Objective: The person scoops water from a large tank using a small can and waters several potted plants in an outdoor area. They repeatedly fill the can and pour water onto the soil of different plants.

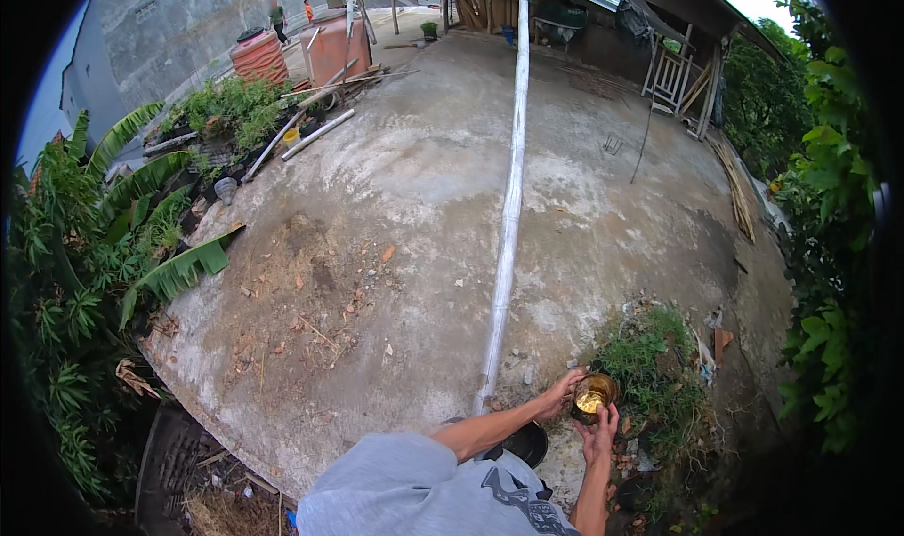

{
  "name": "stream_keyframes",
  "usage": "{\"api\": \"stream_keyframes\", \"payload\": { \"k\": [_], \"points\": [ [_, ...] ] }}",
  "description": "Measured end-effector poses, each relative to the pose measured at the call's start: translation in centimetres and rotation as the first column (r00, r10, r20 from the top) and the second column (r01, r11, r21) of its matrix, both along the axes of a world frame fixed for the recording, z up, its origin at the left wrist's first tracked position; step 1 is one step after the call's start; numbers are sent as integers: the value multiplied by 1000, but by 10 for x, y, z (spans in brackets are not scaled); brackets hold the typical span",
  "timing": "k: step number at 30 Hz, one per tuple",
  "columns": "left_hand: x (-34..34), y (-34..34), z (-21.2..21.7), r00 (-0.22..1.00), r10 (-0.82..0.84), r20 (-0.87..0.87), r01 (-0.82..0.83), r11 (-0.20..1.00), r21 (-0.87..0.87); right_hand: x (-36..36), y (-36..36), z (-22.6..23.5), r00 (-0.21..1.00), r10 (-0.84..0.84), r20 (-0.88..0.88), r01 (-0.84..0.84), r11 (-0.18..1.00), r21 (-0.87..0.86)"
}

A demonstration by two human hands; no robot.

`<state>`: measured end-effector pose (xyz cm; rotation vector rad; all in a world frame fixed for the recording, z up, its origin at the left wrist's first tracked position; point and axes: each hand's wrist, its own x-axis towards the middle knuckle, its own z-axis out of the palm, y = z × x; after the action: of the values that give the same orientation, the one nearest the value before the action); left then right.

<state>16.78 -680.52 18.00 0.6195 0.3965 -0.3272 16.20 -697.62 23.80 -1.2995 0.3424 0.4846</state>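
Note:
A round, amber-gold, shiny bowl-like vessel (594, 395) is held in front of me, its open top facing up. My left hand (559, 395) grips its left side, fingers wrapped at the rim. On the near side, my right hand (597, 432) holds it with curled fingers. The inside glints bright yellow, and I cannot make out whether anything lies in it. Below my left forearm, a dark round container (527, 445) shows in part on the ground.
Grass and weeds (650, 357) grow just right of the vessel. A long pale pole (511, 188) runs away across the concrete ground (414, 216). Leafy plants (66, 282) border the left. Two orange tanks (341, 51) stand far left, with people beyond. A wooden shelter (678, 70) stands at the back.

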Motion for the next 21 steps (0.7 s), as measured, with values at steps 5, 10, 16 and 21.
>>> {"api": "stream_keyframes", "payload": {
  "k": [5, 10, 16, 21],
  "points": [
    [51, -13, -67, 977, 146, -152, -151, 988, -22, 0, 10, 13, 996, -24, 83, 42, 973, -227],
    [67, -38, -87, 864, 475, -169, -170, 589, 790, -1, -2, 24, 985, -150, -80, 157, 983, 94],
    [115, -33, -52, 981, 156, -118, -69, 840, 539, 0, -22, 6, 922, -307, -238, 379, 844, 379],
    [129, -82, 29, 994, 107, -4, -104, 978, 180, 12, -55, 28, 885, -446, -135, 458, 785, 418]
  ]
}}
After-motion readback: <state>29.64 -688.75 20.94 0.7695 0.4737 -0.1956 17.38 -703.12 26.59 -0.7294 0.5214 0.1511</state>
